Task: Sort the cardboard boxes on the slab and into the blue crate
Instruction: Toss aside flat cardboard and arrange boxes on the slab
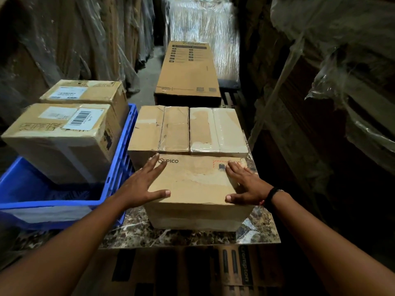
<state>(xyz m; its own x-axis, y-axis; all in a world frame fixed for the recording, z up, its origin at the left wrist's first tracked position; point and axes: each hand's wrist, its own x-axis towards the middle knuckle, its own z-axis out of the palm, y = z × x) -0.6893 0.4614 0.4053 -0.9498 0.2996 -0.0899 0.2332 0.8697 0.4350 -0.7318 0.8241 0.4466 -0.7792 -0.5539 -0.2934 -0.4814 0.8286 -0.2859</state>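
Note:
A cardboard box marked PICO [196, 184] sits at the front of the marble slab [188, 237]. My left hand [145, 182] lies flat on its left top edge with fingers straight. My right hand [243, 184] rests flat on its right top edge. Behind it stand two taped boxes side by side, the left taped box [158, 129] and the right taped box [218, 131]. The blue crate [53, 204] on the left holds a labelled box [62, 137] with a barcode sticker, and a second labelled box [85, 92] behind it.
A long flat carton [188, 71] lies further back in the aisle. Plastic-wrapped stacks [64, 39] wall in both sides. A printed carton [235, 272] lies under the slab's front edge. The aisle floor [145, 77] runs between the stacks.

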